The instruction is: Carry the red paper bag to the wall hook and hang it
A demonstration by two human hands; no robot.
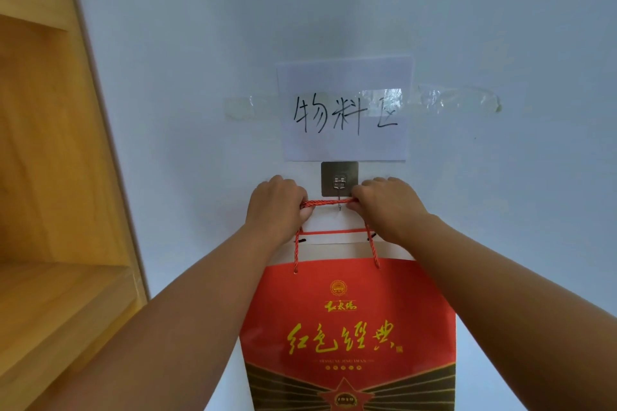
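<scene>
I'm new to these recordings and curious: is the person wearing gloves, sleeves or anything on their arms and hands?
No. The left hand and right hand are bare: no gloves, rings, watch or bands show. Both forearms are uncovered up to the bottom edge of the picture, so no sleeve is visible. No cables or markings show on them either.

Counted at the wall: two hands, one bag, one hook.
One left hand [277,207], one right hand [389,205], one red paper bag [350,327], one wall hook [339,185], one handwritten paper sign [345,108], one wooden shelf unit [50,143].
</scene>
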